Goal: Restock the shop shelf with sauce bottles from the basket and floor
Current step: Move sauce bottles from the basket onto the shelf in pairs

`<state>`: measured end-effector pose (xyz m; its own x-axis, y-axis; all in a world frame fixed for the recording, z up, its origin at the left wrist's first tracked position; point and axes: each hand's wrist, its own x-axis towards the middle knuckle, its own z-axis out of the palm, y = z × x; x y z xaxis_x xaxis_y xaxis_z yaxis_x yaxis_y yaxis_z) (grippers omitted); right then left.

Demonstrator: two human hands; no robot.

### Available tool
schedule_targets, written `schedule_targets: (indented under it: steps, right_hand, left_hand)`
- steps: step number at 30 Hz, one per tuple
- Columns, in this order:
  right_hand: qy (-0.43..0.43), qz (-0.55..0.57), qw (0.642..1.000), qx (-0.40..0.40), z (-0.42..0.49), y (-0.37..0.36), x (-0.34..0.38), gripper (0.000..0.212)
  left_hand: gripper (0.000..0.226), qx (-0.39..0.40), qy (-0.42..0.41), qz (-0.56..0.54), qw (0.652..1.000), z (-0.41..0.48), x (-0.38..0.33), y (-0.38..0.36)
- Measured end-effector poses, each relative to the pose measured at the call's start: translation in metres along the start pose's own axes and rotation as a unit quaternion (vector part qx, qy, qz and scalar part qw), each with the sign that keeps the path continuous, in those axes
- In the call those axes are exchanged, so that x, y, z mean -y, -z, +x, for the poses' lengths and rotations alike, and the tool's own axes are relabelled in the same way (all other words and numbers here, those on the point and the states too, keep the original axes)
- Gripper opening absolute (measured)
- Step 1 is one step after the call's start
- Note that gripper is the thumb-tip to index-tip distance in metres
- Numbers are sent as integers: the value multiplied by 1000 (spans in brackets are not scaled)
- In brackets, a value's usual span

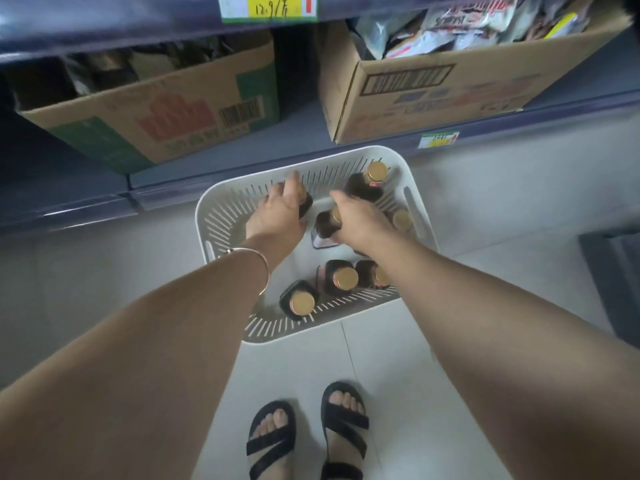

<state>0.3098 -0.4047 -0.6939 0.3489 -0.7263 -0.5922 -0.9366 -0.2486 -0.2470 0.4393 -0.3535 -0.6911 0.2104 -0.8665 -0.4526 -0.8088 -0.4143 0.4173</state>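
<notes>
A white slotted basket (221,223) stands on the tiled floor in front of the shelf. Several dark sauce bottles with gold caps stand in it, such as one at the near rim (300,302) and one at the far right corner (372,180). My left hand (280,211) reaches into the basket's far left part and curls over the top of a dark bottle (306,204), mostly hidden beneath it. My right hand (360,223) grips the neck of a dark bottle (325,225) in the middle of the basket.
The blue shelf edge (166,195) runs just beyond the basket. On it sit a cardboard box with red and green print (156,123) and an open box of packets (433,88). My sandalled feet (308,438) stand close behind the basket. A dark step (613,282) lies at right.
</notes>
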Motion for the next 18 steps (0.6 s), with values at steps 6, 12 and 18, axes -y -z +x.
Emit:
schedule_targets:
  steps: [6,12,18]
  right_hand:
    - [4,43,998,-51,23,-7,-10,72]
    - [12,139,990,-11,28,-11,-19,90]
    - [-22,245,969,-35,33,-16,-21,64]
  left_hand:
    - [57,-49,83,-149,984,29,1,-13]
    - [47,-57,115,-243,962,45,-1,-22]
    - [35,-86,147,-395,903,41,-1,-36]
